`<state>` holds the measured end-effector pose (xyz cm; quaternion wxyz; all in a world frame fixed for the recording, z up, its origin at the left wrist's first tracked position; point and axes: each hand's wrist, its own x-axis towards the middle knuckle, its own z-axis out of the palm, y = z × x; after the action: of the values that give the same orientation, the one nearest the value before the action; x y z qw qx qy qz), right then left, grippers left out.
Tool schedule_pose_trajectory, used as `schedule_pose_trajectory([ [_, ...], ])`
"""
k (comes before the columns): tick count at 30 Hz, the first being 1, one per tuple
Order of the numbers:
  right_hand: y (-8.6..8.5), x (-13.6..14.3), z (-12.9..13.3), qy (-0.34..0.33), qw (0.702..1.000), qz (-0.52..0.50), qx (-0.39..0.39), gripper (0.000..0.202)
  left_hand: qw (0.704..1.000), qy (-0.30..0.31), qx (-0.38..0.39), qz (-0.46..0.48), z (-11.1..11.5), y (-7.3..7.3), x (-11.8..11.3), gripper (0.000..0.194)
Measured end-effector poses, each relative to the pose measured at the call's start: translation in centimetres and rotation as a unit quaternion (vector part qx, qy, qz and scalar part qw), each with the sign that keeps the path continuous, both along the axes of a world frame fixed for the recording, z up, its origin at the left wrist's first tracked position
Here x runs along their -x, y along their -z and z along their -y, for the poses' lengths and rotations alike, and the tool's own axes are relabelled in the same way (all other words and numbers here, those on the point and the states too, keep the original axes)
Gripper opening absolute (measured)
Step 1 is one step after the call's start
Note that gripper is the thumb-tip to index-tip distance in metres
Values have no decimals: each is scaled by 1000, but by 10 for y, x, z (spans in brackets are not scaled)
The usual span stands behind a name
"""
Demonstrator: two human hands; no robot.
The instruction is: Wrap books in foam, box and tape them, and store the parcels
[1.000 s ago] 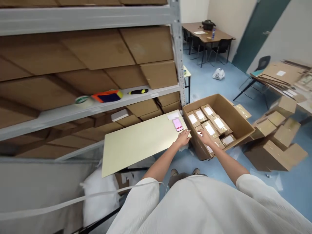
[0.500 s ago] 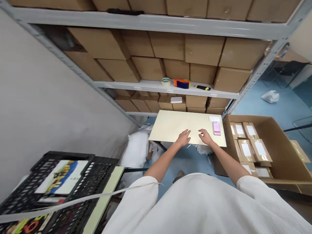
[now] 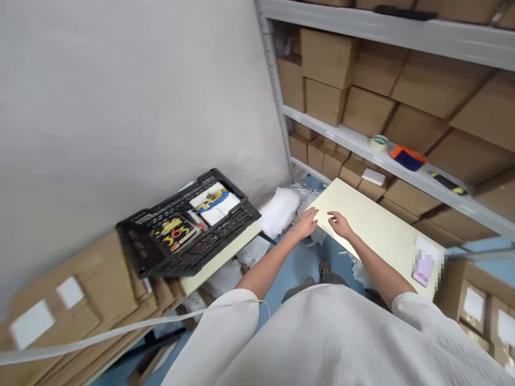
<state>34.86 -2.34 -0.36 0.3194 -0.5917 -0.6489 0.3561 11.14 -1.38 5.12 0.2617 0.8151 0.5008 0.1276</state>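
My left hand [image 3: 306, 223] is over the near left edge of a pale cream table [image 3: 362, 214], fingers stretched out and nothing in them. Close by on its right, my right hand [image 3: 340, 224] hovers at the same table with its fingers apart and bent a little, also holding nothing. Whether either hand touches the tabletop I cannot tell. A phone with a pink screen [image 3: 424, 269] lies at the table's right end, beside a white paper [image 3: 428, 245].
A black plastic crate [image 3: 225, 236] with books stands left on another table, beside flattened cardboard [image 3: 96, 279]. Shelves of brown boxes [image 3: 325, 102] hold a tape roll [image 3: 379, 142], an orange-and-blue item [image 3: 407, 157] and a cutter [image 3: 447, 183]. An open carton [image 3: 450, 284] sits at right.
My view has swung left: the cream table and shelves now appear further right, and the crate and flattened cardboard have come into view. Both hands stay empty, held much as before.
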Motion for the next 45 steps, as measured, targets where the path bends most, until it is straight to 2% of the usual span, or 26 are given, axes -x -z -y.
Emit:
schedule_pose_trajectory([
  [5, -15, 78, -80, -149, 989, -9, 5, 38, 987, -154, -42, 27, -5, -13, 76, 53],
  [9, -31, 157, -123, -264, 964, -35, 1, 40, 956, -279, -69, 50, 12, -28, 136, 47],
  [14, -47, 256, -133, -370, 928, -43, 5, 40, 921, -378, -81, 55, 46, -34, 207, 43],
  [19, -57, 343, -129, -421, 905, -47, -24, 38, 895, -435, -93, 42, 63, -29, 278, 43],
  [24, -62, 426, -137, -431, 899, -37, -66, 39, 886, -450, -96, 52, 52, -20, 357, 43],
  [28, -55, 482, -151, -421, 903, 23, -84, 38, 888, -452, -62, 58, 31, -8, 411, 43],
  [31, -44, 508, -163, -404, 908, 83, -75, 39, 896, -438, -28, 65, 17, 3, 437, 45],
  [36, -27, 533, -168, -413, 902, 114, -52, 41, 907, -415, 1, 66, 7, 21, 460, 44],
  [40, -18, 568, -155, -448, 886, 123, -12, 40, 895, -444, 28, 22, 20, 29, 480, 45],
  [45, -5, 623, -125, -497, 860, 111, 19, 36, 848, -526, 68, -12, 49, 33, 501, 45],
])
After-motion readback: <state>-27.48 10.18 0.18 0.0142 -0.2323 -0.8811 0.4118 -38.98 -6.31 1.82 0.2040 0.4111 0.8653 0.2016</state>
